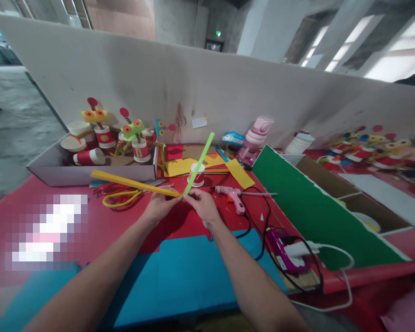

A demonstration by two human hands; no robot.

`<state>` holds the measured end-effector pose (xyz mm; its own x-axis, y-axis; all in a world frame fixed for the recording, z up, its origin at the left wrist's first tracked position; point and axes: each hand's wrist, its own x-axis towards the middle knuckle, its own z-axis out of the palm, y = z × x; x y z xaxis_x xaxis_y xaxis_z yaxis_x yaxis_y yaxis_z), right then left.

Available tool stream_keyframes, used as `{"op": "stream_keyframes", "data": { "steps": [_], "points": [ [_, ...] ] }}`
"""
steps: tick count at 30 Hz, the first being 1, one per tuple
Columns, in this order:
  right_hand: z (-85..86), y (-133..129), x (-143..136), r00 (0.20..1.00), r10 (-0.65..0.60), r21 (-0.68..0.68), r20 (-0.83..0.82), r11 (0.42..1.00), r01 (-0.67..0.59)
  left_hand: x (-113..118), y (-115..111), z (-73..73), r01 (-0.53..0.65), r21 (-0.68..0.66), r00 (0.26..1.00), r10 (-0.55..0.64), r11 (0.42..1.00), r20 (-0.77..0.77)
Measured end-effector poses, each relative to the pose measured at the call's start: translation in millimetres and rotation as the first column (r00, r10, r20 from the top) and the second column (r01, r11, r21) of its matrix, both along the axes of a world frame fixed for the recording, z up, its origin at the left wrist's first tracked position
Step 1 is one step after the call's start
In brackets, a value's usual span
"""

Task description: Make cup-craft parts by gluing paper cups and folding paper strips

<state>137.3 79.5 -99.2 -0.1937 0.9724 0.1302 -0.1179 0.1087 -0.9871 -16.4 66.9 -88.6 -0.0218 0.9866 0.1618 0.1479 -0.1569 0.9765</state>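
Note:
An orange-yellow paper strip (124, 180) and a light green paper strip (203, 156) meet at their ends, spreading apart in a V. My left hand (159, 205) pinches the orange-yellow strip near its right end. At the lower end of the green strip, the fingers of my right hand (201, 205) are closed on it, touching the joined ends. Just behind the hands stands a paper cup (196, 177). Yellow-handled scissors (122, 199) lie to the left. A pink glue gun (232, 195) rests right of my right hand, on the red table (117, 230).
A white box (131, 172) with paper-cup figures stands at the back left. Yellow paper sheets (240, 172) lie behind the hands. Blue board (190, 272) is under the forearms. Cables, a purple power strip (286, 253) and a green-sided box (307, 203) are at the right.

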Motion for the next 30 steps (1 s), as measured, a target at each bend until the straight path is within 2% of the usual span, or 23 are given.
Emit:
{"op": "stream_keyframes", "data": {
  "steps": [4,7,9,11,19,25,30],
  "points": [
    [-0.9,-1,-3,0.994,-0.108,-0.019,0.024,0.994,0.109,2,0,-0.3,0.005,-0.082,0.999,-0.002,0.997,0.035],
    [-0.6,-3,-8,0.984,-0.165,-0.103,-0.068,0.982,0.158,3,-1,-0.8,0.053,-0.164,0.98,-0.02,0.985,0.197],
    [0.2,-4,-10,0.975,-0.171,-0.161,-0.142,0.976,0.148,4,-2,-0.3,0.062,-0.195,0.947,0.005,0.979,0.323],
    [0.8,-4,-10,0.972,-0.159,-0.184,-0.172,0.975,0.127,4,-3,0.4,0.073,-0.212,0.924,0.014,0.974,0.382],
    [-2.5,-4,-8,0.986,-0.159,-0.148,-0.057,0.978,0.149,4,-2,1.6,0.123,-0.184,0.951,-0.063,0.975,0.304],
    [-1.5,-3,-8,0.981,-0.184,-0.05,0.058,0.981,0.187,3,-1,0.7,0.057,-0.142,0.975,-0.025,0.988,0.219],
    [-6.0,-1,-9,0.975,-0.199,-0.003,0.102,0.98,0.2,4,-2,-0.4,0.045,-0.145,0.983,-0.018,0.988,0.185]
  ]
}}
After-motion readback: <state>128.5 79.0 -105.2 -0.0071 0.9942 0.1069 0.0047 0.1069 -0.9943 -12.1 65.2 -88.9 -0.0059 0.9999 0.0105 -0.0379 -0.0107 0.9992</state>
